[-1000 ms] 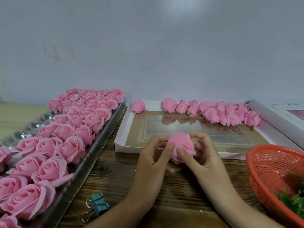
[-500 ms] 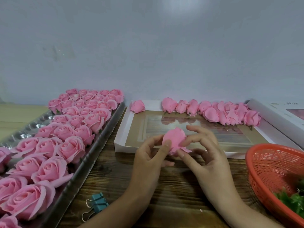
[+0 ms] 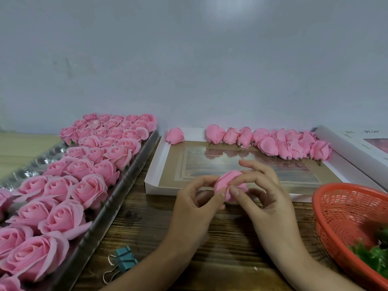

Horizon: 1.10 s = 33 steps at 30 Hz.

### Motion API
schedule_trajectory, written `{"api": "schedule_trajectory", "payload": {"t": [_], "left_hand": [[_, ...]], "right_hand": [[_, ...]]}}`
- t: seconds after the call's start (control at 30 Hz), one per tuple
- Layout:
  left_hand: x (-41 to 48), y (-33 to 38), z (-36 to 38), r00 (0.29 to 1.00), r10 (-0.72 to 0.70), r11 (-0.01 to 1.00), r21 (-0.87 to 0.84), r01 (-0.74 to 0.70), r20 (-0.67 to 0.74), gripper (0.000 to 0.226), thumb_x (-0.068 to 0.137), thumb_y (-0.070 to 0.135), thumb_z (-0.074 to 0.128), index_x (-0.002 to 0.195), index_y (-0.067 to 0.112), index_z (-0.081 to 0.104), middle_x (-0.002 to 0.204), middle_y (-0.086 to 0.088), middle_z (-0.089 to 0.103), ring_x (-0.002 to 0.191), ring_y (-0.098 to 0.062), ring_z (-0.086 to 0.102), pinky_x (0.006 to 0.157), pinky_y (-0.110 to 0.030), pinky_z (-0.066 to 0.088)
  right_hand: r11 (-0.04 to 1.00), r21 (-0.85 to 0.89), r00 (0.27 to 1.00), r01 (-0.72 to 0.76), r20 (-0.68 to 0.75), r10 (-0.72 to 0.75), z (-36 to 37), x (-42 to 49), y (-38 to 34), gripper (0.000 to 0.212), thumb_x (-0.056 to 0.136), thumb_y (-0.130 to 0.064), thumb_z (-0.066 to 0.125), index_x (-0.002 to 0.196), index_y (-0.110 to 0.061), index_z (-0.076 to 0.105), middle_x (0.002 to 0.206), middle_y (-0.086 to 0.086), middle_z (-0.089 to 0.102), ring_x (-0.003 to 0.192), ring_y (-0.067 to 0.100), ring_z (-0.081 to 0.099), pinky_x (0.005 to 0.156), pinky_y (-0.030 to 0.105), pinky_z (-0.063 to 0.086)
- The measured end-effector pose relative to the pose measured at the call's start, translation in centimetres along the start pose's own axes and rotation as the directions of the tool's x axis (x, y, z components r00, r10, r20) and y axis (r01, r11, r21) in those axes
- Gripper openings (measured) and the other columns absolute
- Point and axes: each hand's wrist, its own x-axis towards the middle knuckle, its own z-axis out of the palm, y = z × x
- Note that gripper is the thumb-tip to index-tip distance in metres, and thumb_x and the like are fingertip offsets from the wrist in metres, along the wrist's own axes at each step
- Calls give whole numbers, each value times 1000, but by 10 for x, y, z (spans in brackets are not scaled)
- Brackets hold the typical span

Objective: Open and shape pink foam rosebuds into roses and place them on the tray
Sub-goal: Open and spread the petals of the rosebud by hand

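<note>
Filling the tray point(image 3: 132, 169) at left, opened roses point(image 3: 89, 191) sit in rows. Over the counter point(image 3: 147, 232), left hand point(image 3: 193, 208) and right hand point(image 3: 273, 206) pinch one rosebud point(image 3: 228, 179) between curled fingers. Behind, a box point(image 3: 158, 164) carries more buds point(image 3: 270, 143); the basket point(image 3: 336, 206) holds leaves point(image 3: 373, 257).

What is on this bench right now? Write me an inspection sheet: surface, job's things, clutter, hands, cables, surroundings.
Surface: dark wood-grain tabletop.
Job's things: pink foam rosebud held above the table; shiny metal tray at left packed with opened pink foam roses; row of closed pink foam buds along the far edge of a flat white cardboard box.
Clutter: teal binder clip near the front edge; red plastic mesh basket at right holding green leaves.
Hands: left hand and right hand both pinch the rosebud.
Cables: nothing seen.
Surroundings: plain grey wall behind; second white box at far right.
</note>
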Motion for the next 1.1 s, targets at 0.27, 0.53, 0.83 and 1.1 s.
{"api": "schedule_trajectory", "payload": {"t": [0.27,0.53,0.83,1.1], "left_hand": [[-2,3,0,999,39,999,12,-39,-5,25,78,8,71,102,8,63,91,-12,74,89,-24,70,82,-38,57],[-5,1,2,990,136,988,80,-133,-25,27,80,9,71,94,18,51,88,-13,73,88,-25,70,83,-35,55],[-3,-1,2,970,229,951,232,-206,-77,28,79,3,71,92,20,54,100,-14,63,94,-27,66,83,-32,53],[-5,4,2,957,283,933,247,-260,-60,3,85,12,60,87,15,59,94,-13,61,92,-28,63,83,-39,53]], "right_hand": [[989,135,997,-67,-38,72,0,-3,0,35,68,-44,72,100,-37,59,101,-18,65,78,2,64,55,13,52],[940,302,985,-156,-21,170,3,-1,-1,32,70,-21,73,81,-10,45,63,-1,47,55,12,44,49,19,44],[911,368,983,-183,57,175,3,-2,-5,14,75,-10,69,78,-1,59,58,6,64,58,10,58,62,16,51],[913,353,979,-202,73,189,5,-1,-9,29,69,-27,73,81,-4,61,67,15,66,67,12,60,64,12,47]]}}
